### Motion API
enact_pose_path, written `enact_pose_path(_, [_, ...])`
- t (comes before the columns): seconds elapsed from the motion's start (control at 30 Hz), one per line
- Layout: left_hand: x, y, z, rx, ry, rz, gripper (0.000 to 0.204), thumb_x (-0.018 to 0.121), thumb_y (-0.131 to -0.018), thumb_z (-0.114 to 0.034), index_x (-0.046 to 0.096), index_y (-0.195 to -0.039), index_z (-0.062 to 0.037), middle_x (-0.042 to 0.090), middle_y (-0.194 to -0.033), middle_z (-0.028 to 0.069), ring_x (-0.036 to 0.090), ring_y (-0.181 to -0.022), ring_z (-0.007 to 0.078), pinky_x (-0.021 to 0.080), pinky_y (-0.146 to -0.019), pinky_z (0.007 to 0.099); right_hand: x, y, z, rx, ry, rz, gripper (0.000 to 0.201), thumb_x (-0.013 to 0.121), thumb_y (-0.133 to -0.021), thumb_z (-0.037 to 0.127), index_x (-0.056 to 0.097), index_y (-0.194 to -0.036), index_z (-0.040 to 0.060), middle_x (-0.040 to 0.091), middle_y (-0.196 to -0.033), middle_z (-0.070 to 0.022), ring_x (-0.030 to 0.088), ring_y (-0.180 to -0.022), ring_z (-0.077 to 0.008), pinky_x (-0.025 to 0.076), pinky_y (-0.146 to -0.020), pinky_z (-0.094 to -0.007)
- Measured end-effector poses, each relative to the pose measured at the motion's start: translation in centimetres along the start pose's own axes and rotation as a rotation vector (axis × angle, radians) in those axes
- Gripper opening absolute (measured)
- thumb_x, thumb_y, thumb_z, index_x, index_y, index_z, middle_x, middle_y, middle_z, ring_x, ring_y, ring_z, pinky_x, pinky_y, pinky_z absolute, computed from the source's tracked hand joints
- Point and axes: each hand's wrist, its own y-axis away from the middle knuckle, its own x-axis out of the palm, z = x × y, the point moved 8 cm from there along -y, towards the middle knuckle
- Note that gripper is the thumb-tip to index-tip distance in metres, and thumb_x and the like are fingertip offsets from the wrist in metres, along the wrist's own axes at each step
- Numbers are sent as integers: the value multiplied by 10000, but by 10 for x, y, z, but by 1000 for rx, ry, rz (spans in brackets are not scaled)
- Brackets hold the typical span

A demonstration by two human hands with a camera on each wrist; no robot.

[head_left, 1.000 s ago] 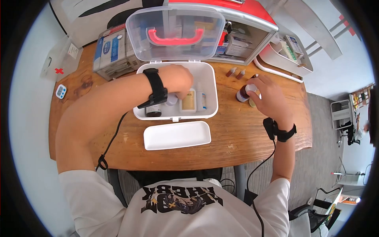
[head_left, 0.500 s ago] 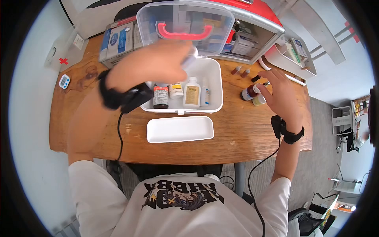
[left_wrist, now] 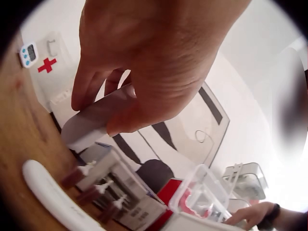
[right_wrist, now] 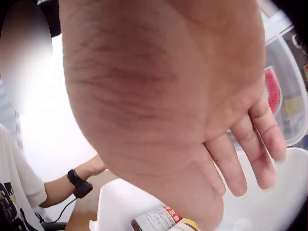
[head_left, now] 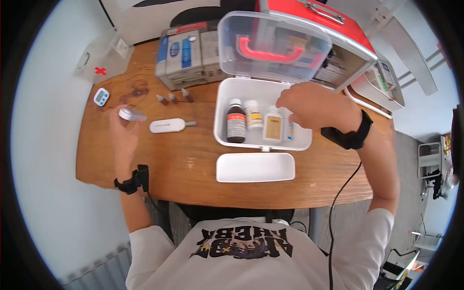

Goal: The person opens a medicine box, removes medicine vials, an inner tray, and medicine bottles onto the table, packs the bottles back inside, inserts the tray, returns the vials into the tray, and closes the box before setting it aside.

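My left hand [head_left: 124, 123] is at the left of the wooden table [head_left: 193, 159] and pinches a small grey-white tube [head_left: 130, 114] between thumb and fingers; the left wrist view shows the tube [left_wrist: 89, 124] in that grip. My right hand [head_left: 286, 102] reaches into the open white plastic box [head_left: 220, 104] with straight fingers and holds nothing that I can see. Under it stand a dark brown bottle [head_left: 236, 124], a small white bottle [head_left: 253, 114] and a white bottle with a tan label [head_left: 273, 125]. In the right wrist view the brown bottle [right_wrist: 156, 219] lies below my palm.
The box's clear lid with a red handle [head_left: 273, 46] stands upright. A white tray [head_left: 255, 167] lies in front of the box. Left of it are a white oblong device [head_left: 166, 125], three brown vials [head_left: 171, 98], a timer [head_left: 101, 96] and medicine cartons [head_left: 186, 53]. A red case [head_left: 338, 29] sits behind.
My left hand lifted out of the box with the tube and swung to the table's left end. My right hand left the bottles at the right and moved into the box.
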Motion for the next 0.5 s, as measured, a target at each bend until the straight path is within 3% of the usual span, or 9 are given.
enact_pose_path(0.03, [-3, -1, 8, -9, -27, -20, 489, 658, -850, 101, 469, -1283, -23, 569, -1199, 118, 609, -1152, 216, 489, -1034, 367, 14, -9, -3, 3, 91, 172, 196, 642, -794, 26, 709, -976, 2, 690, -933, -200, 675, -896, -386, 549, -759, -455])
enact_pose_path(0.07, [-5, -2, 15, -18, -30, -25, 489, 658, -850, 101, 469, -1283, -23, 569, -1199, 118, 609, -1152, 216, 489, -1034, 367, 30, -17, -9, 113, 117, 405, 368, 722, -802, 93, 659, -1159, 30, 683, -1091, -154, 634, -1071, -357, 521, -901, -440])
enact_pose_path(0.2, [6, -10, 46, -152, -85, -7, 524, 687, -841, 63, 472, -1311, -21, 567, -1198, 133, 616, -1130, 231, 498, -1011, 355, 59, -34, -21, 157, 110, 608, 387, 683, -794, 42, 650, -1179, 22, 675, -1137, -170, 637, -1103, -354, 538, -893, -447])
enact_pose_path(0.27, [3, -17, 43, -180, -52, -22, 553, 710, -828, 36, 482, -1328, -25, 562, -1197, 138, 617, -1125, 240, 501, -994, 356, 72, -41, -25, 135, 119, 635, 398, 677, -792, 35, 648, -1189, 31, 670, -1143, -168, 638, -1097, -355, 537, -901, -446])
enact_pose_path(0.37, [7, -24, 26, -106, -232, 85, 632, 706, -813, 11, 464, -1396, -31, 578, -1185, 150, 625, -1107, 265, 509, -947, 369, 90, -47, -26, 59, 106, 676, 434, 676, -780, 25, 642, -1212, 49, 662, -1145, -168, 641, -1084, -361, 535, -911, -447])
enact_pose_path(0.43, [19, -29, 20, 5, -313, 201, 701, 707, -794, -8, 447, -1443, -65, 592, -1209, 172, 621, -1097, 339, 504, -911, 415, 97, -50, -24, 3, 90, 685, 457, 680, -771, 20, 639, -1224, 59, 658, -1141, -169, 642, -1075, -365, 535, -913, -449])
enact_pose_path(0.5, [25, -31, 27, -13, -379, 272, 690, 709, -796, -15, 454, -1435, -77, 585, -1235, 182, 605, -1109, 365, 496, -920, 434, 102, -50, -28, 48, 108, 705, 449, 690, -762, 40, 639, -1207, 71, 651, -1133, -176, 641, -1069, -367, 528, -907, -458])
